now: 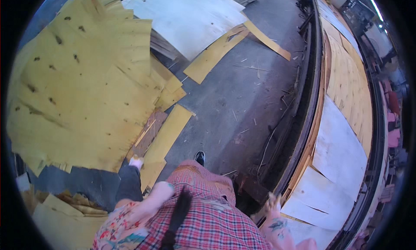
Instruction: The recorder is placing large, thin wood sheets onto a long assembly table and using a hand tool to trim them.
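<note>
1. The step in hand looks like handling at the edge of the overlapping thin, white, wood-like sheets (340, 141), which lie on the long dark-framed surface (373, 133) to the right, with pale yellow sheets (346, 83) farther along.
2. A grip there would likely call for fingertips under one thin edge and support across the width, since the sheets look easy to split.
3. The right hand (273, 203) reaches forward beside the near white sheets, fingers apart, nothing visibly held; whether it touches the edge, I cannot tell.
4. The left arm (145, 208), in pink and floral cloth, bends before the red checked clothing (216, 219); its hand cannot be made out, so its state is unclear.
5. Left, a broad knotty yellow stack (95, 94) lies near loose yellow strips (167, 133).
</note>
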